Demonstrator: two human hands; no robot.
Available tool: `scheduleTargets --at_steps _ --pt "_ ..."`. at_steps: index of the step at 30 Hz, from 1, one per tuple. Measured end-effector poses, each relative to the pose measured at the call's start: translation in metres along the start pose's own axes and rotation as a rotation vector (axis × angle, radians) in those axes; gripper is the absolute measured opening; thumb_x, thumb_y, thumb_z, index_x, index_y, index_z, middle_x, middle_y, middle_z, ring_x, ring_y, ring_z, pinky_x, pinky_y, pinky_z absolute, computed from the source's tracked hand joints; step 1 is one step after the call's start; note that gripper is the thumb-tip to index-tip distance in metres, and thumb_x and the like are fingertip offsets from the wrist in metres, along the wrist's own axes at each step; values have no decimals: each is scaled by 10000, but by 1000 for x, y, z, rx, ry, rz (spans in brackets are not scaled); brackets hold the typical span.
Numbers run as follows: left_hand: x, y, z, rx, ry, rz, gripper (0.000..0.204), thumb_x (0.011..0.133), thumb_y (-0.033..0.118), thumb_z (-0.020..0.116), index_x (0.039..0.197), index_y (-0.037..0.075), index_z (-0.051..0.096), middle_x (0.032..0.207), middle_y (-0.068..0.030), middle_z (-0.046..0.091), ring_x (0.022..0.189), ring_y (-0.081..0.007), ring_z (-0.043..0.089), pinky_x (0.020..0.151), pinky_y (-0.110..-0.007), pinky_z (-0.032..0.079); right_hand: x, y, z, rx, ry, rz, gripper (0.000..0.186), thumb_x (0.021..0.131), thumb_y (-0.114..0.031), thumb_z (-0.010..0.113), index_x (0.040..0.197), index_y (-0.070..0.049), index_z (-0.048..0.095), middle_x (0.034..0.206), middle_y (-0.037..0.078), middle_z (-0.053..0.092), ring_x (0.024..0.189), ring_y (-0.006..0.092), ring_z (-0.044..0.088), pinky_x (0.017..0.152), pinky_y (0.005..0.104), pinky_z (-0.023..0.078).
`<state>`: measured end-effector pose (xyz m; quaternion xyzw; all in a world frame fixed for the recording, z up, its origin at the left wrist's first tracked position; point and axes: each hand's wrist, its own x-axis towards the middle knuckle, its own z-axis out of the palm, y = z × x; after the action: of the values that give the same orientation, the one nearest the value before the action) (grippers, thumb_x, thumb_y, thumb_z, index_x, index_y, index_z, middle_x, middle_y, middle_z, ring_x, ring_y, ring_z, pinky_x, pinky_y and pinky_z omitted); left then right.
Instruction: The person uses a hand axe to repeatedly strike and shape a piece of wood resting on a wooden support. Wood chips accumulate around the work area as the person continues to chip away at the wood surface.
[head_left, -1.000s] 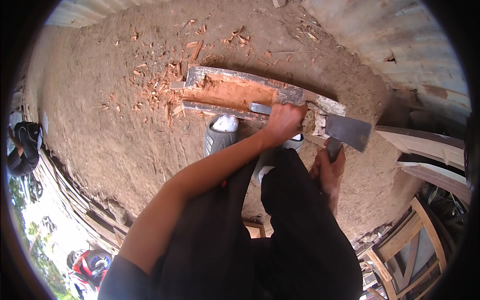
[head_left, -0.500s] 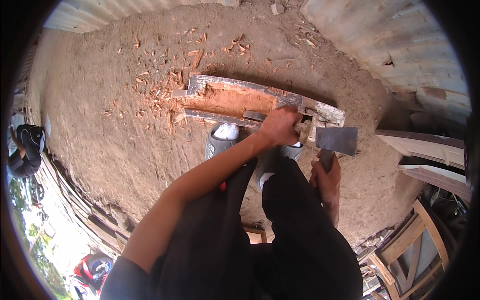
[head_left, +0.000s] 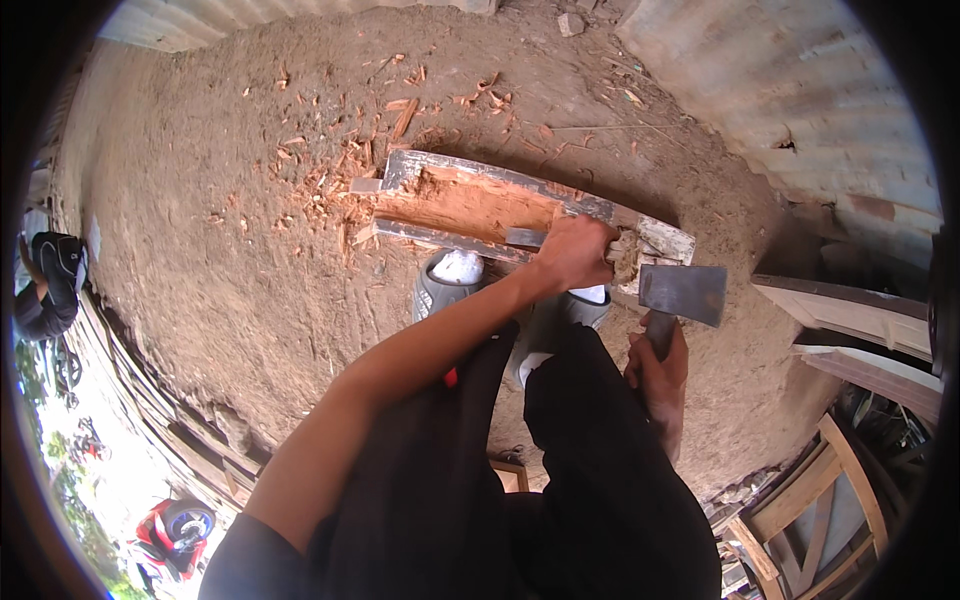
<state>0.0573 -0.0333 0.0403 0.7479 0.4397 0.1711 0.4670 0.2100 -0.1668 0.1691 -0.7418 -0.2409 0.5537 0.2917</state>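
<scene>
A long, slightly curved piece of wood [head_left: 485, 200] lies on the dirt in front of my feet. Worn dark and pale paint covers its rim, and its middle is cut out to raw orange wood. My left hand [head_left: 580, 254] is closed round a chisel [head_left: 525, 237], whose flat blade points left over the cut-out; my fingers hide most of the handle. To the right, my right hand [head_left: 659, 370] grips a hatchet [head_left: 683, 294] by its dark handle. Its broad metal head is beside the wood's right end, apart from the chisel.
Wood chips [head_left: 345, 180] litter the ground at the wood's left end. My grey shoes [head_left: 440, 288] stand close to its near side. Corrugated sheets [head_left: 790, 110] rise at the far right, with wooden frames [head_left: 840, 480] below. A person [head_left: 55, 280] is at the far left.
The hatchet has moved slightly down and right, a little farther from my left hand. The whole view has shifted slightly. My left hand keeps its hold on the chisel.
</scene>
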Motion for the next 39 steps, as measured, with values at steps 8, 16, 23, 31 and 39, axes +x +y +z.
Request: scheduleTargets --at_steps 8,16,23,31,39 --pt "-3 3 10 81 -52 40 207 653 130 705 834 29 713 789 -238 704 827 -442 711 762 -519 576 -2 -5 2 30 0 9 248 971 -74 636 1188 -47 518 681 23 511 437 107 475 397 281 394" --pt "-4 2 7 98 -29 -11 224 693 172 726 889 68 756 828 -234 726 849 -412 734 779 -509 587 -4 -10 7 108 96 -33 243 979 -83 632 1187 -40 514 678 24 508 438 108 472 391 288 386" --pt "3 6 0 76 -31 -76 227 698 190 729 887 68 758 852 -216 739 872 -398 736 811 -497 584 7 -9 2 -16 47 -50 216 978 -47 605 1173 -35 512 698 45 520 446 111 471 403 294 383" --pt "5 7 -6 63 -35 -114 237 702 206 748 889 61 762 865 -211 742 890 -390 738 814 -493 587 17 -11 7 30 15 36 258 954 -45 582 1191 -51 479 671 41 491 433 125 467 392 303 397" --pt "-4 -7 0 176 -103 -78 204 709 209 752 858 70 758 854 -222 738 881 -403 737 794 -498 590 26 -6 13 -22 -29 21 308 921 -23 565 1206 -73 460 639 35 461 388 128 422 367 309 376"
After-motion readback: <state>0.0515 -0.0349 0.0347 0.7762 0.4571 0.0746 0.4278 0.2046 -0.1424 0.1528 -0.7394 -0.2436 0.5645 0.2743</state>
